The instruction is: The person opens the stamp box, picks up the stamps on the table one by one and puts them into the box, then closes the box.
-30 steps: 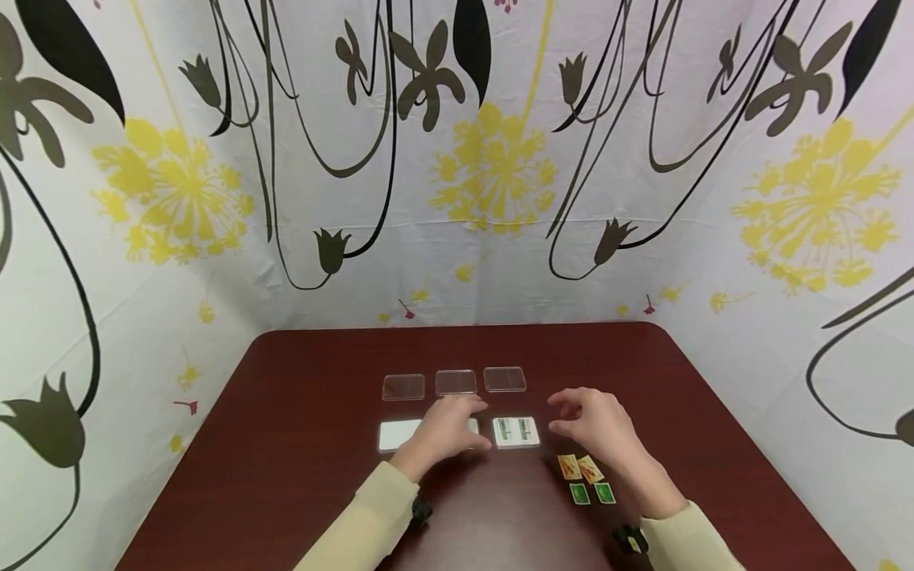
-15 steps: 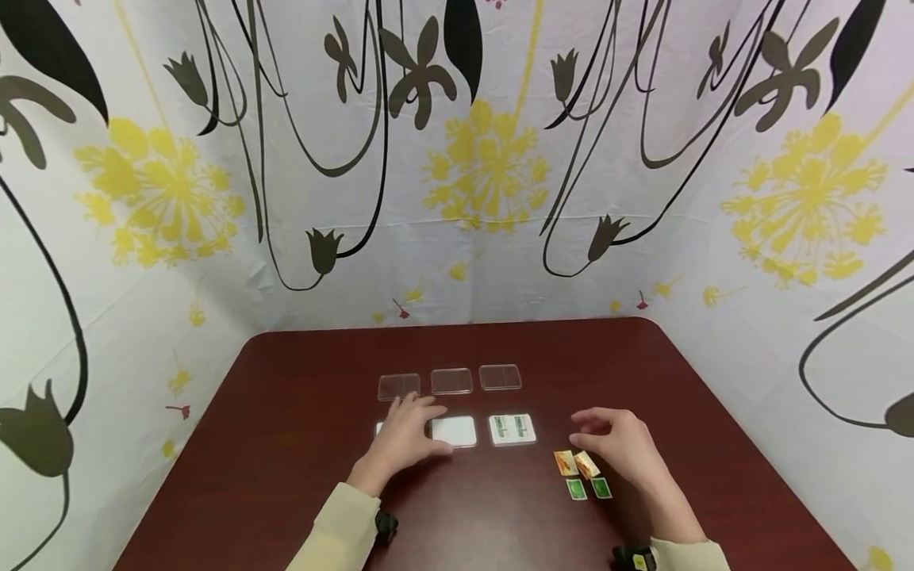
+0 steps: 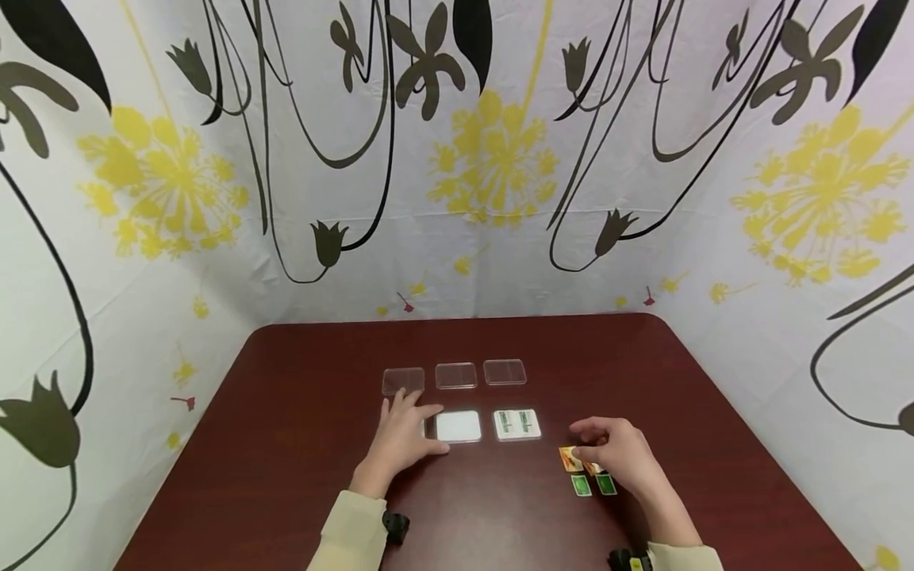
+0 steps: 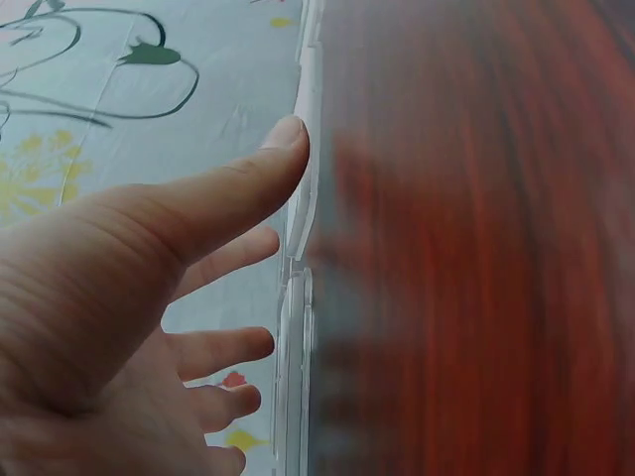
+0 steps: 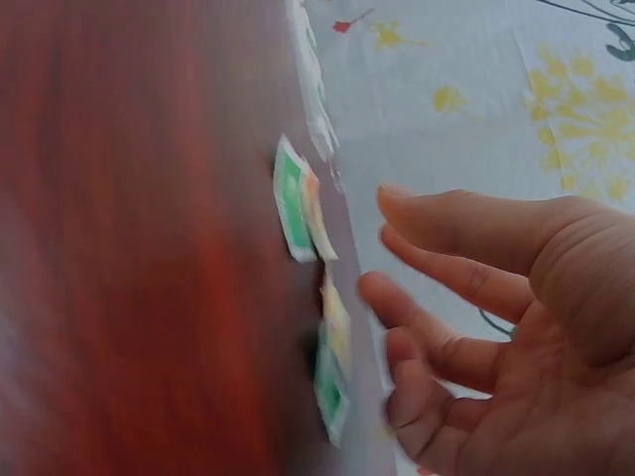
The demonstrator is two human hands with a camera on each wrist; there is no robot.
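Two small, flat orange-and-yellow rectangles point(image 3: 569, 456), paper by the look of them, lie on the glossy dark red-brown counter point(image 3: 471, 507) by the fingertips of my right hand point(image 3: 620, 454). From that palm they lie to the left, the farther-right one partly hidden beneath my thumb and fingers. My left hand point(image 3: 400, 438) is well apart from them, so I judge the right is the one to deal with them. Its fingers are loosely bent and parted from the thumb, with nothing between them that I can see; whether a fingertip touches an edge, I cannot tell. Nor can I read the pair's long axis with confidence, one piece being half covered. Two small green rectangles with white borders point(image 3: 581, 485) lie just on my side of the orange pair, so I think a careless sweep toward me could nudge them. My left hand is spread, thumb well away from the fingers, just left of a flat white rectangular case with a clear rim point(image 3: 458, 427); farther right sits a white rectangular case printed in green point(image 3: 517, 425), between my two hands.
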